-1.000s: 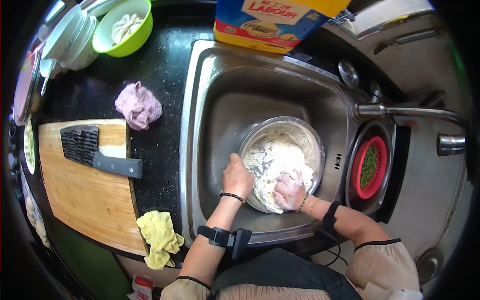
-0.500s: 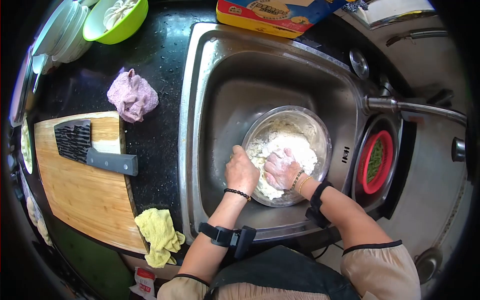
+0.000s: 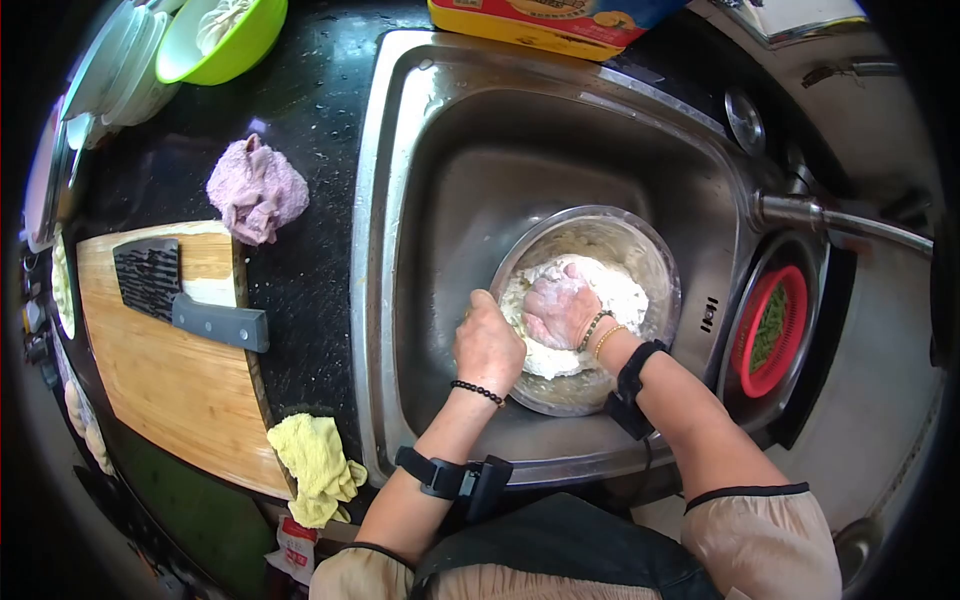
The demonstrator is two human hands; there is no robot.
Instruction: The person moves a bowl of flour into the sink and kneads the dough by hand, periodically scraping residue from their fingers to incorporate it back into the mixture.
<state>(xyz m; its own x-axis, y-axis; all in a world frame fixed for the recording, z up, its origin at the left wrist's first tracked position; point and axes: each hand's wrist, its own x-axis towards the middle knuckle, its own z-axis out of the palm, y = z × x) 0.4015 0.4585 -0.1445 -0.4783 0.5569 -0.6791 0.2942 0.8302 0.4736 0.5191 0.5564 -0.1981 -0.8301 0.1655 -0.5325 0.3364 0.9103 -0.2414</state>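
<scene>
A round metal bowl of white flour rests inside the sink. The flour looks partly clumped, with loose powder around the lumps. My left hand is closed on the bowl's near-left rim, its thumb up along the edge. Deep in the bowl, my right hand presses into the floury dough, fingers curled and dusted white. Its fingertips are buried, so what lies under them is hidden.
A steel sink surrounds the bowl, with a faucet and red strainer of green vegetables at right. Left are a cutting board, cleaver, purple cloth, yellow cloth and green bowl.
My right hand has moved up and slightly left within the bowl, its fingers curling over the flour. The bowl has tilted or shifted slightly right; my left hand keeps its hold.
</scene>
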